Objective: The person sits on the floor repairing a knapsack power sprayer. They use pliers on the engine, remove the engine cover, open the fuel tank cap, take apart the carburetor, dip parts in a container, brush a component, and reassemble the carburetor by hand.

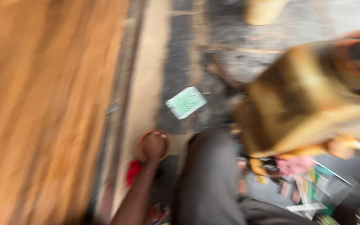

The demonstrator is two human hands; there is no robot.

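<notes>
The whole view is smeared by motion. My left hand (154, 146) reaches down from the bottom edge, with its knuckles over a small round reddish-brown bowl (140, 146) on the ground. The blur hides whether the fingers grip the bowl or only rest in it. My knee in grey trousers (209, 175) is just to the right of the hand. My right hand is not visible.
A broad wooden surface (42, 108) fills the left. A pale green packet (186, 102) lies on dark stone ground beyond the bowl. Something red (133, 171) sits beside my forearm. Another person in a yellow-brown garment (309, 100) crouches at right, above several colourful small items (309, 187).
</notes>
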